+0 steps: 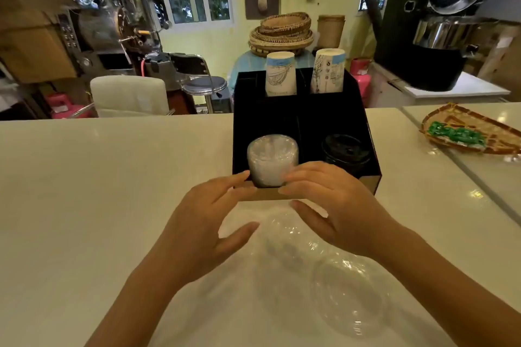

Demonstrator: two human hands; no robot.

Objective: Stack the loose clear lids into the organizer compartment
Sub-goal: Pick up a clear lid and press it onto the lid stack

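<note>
A black organizer (332, 118) stands on the white counter. Its front left compartment holds a stack of clear lids (272, 159); the front right one holds black lids (345, 149). My left hand (203, 231) and my right hand (335, 208) hover just in front of the clear stack, fingers spread, fingertips near its base on either side. Neither hand holds anything. Loose clear dome lids (349, 296) lie on the counter below my hands, near the front edge, partly under my right forearm.
Two stacks of paper cups (280, 73) stand in the organizer's rear slots. A woven tray (473, 132) with green packets lies at the right on an adjoining counter. Chairs, baskets and roasting machines fill the room behind.
</note>
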